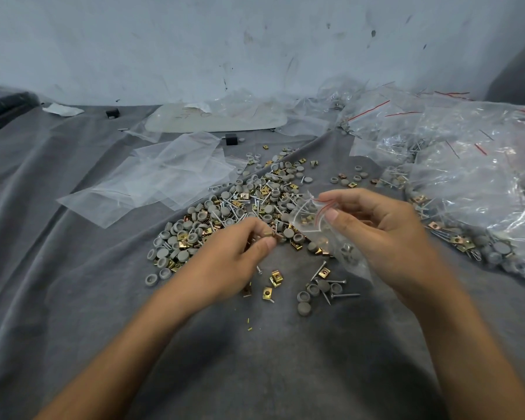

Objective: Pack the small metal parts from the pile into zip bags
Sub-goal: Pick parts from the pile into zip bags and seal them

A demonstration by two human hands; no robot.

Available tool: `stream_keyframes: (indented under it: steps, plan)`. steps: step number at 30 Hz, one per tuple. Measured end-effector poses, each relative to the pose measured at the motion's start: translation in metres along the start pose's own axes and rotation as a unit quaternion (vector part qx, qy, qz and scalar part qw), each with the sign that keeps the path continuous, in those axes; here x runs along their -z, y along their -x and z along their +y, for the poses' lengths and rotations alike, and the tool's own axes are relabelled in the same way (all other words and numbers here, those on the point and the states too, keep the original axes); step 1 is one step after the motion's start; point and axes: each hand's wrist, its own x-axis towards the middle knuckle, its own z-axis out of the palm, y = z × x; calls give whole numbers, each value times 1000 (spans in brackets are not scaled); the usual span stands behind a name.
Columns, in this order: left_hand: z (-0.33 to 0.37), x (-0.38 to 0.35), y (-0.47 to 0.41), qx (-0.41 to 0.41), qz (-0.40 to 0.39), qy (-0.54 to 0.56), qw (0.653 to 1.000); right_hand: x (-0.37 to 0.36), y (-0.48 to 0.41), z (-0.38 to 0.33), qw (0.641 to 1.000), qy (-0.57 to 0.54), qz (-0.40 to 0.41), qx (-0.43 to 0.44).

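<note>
Pinches metal parts in left hand, part-filled zip bag in right hand. Seemingly midway: filled bags right of hands, much of pile ahead unpacked.

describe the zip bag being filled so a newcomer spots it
Find the pile of parts on the grey cloth. At its right edge the right hand pinches a small zip bag by its red-striped mouth. Unlike the flat empty bags left of the pile, it is lifted and holds parts.
</note>
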Motion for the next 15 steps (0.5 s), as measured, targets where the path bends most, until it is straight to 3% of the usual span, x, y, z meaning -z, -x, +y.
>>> stream_keyframes:
  steps: [5, 15]
  plan:
    - [7, 10, 2, -36, 33, 73, 996, -5, 2, 2, 999, 42, -32, -5]
    - [14, -1, 1, -67, 54, 16, 996, -9, 4, 4, 996, 64, -67, 3]
